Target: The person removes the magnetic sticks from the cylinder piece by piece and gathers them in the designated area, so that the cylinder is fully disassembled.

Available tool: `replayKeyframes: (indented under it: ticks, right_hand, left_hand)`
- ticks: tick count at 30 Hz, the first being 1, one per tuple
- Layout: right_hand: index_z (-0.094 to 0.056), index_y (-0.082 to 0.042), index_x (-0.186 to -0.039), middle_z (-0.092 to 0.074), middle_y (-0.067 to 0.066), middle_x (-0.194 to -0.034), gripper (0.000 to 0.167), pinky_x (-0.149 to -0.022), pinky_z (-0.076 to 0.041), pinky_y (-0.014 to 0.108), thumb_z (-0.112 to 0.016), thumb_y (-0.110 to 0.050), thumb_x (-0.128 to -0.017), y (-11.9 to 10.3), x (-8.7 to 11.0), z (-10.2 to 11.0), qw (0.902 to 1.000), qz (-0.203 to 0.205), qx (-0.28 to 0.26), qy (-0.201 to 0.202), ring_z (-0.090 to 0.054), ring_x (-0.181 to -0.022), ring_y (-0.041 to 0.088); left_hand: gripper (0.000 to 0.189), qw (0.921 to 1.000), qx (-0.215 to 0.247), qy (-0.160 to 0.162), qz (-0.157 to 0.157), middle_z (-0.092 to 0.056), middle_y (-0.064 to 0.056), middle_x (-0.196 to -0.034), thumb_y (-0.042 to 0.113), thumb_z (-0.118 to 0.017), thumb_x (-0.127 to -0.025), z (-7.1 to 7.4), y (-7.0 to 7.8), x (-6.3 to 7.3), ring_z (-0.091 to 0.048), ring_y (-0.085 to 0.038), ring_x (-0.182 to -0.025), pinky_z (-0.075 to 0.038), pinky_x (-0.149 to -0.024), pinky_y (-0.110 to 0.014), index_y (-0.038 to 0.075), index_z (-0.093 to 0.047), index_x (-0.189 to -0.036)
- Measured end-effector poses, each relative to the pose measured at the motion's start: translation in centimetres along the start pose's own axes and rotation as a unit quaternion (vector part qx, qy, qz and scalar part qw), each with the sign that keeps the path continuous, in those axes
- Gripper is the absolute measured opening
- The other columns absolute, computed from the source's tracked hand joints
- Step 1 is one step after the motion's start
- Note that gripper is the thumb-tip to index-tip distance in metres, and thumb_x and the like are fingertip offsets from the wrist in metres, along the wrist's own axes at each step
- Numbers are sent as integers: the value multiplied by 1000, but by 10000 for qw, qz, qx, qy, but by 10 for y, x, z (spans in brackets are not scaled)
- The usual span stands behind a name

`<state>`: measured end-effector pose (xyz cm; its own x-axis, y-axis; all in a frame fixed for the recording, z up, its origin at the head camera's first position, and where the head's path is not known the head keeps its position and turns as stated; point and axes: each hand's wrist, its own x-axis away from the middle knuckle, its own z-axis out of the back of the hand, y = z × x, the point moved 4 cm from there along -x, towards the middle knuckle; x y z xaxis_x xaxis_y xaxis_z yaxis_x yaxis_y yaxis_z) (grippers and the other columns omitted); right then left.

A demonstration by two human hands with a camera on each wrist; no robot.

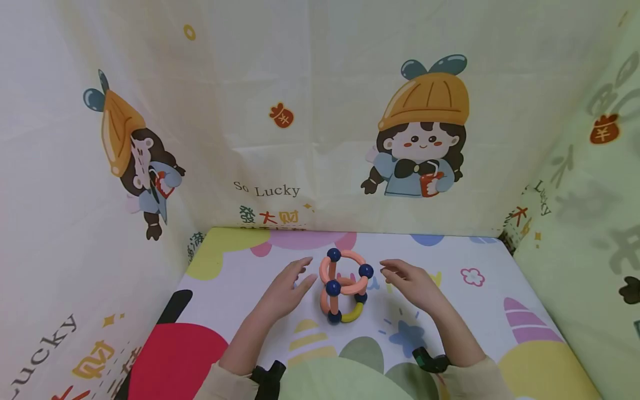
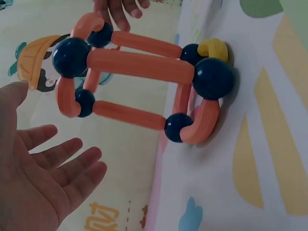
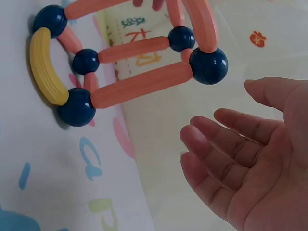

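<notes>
A frame built of salmon-pink rods and dark blue balls (image 1: 333, 288) stands upright on the table between my two hands. Curved rods form a ring at its top and bottom, joined by straight upright rods (image 2: 139, 66). One curved piece of the lower ring is yellow (image 3: 47, 67). My left hand (image 1: 287, 289) is held to the left of the frame, fingers relaxed and apart from it. On the other side, my right hand (image 1: 412, 283) hovers with its palm toward the frame and loosely bent fingers. Neither hand holds anything.
The table (image 1: 425, 250) wears a white cover printed with colourful shapes. Cloth walls (image 1: 325, 150) with cartoon figures rise behind it and at both sides. A black strip (image 1: 176, 305) lies along the left edge. Each wrist carries a black camera mount (image 1: 269, 379).
</notes>
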<state>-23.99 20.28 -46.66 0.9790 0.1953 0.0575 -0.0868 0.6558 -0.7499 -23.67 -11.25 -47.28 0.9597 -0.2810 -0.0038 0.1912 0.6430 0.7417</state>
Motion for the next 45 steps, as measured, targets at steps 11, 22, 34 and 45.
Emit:
replayKeyframes:
  ticks: [11,22,34,45]
  right_hand:
    - [-57,-19,-137,-67,11,-111,44,-84,-54,41,-53,-43,-101,-4,-27,-14,9898,-443,-1274,-452,-64,-96,34]
    - [-62,-23,-131,-59,9,-92,41,-72,-47,35,-56,-47,-98,-9,-53,-23,9777,-799,-1716,-910,-54,-78,28]
    - [-64,-15,-129,-62,6,-86,42,-64,-45,27,-62,-41,-96,-7,-66,-29,9663,-678,-2175,-1201,-50,-69,20]
    - [-62,-5,-128,-62,3,-82,41,-66,-46,26,-62,-32,-98,-3,-73,-30,9453,-828,-2769,-1511,-51,-67,17]
  left_hand:
    - [80,9960,678,-570,80,-49,1,-146,69,-50,-91,-23,11,-6,-60,-19,-119,-54,-92,-42,34,-20,-157]
    - [81,9935,851,-677,337,-62,3,-113,67,-61,-86,-36,9,-6,-63,-13,-96,-51,-70,-33,49,-18,-152]
    - [76,9876,1445,-580,219,-64,1,-105,59,-65,-88,-38,14,-1,-68,-33,-91,-55,-62,-36,50,-24,-151]
    - [76,9869,1496,-583,134,-67,3,-103,57,-65,-89,-39,15,-2,-68,-29,-90,-55,-63,-36,47,-24,-152]
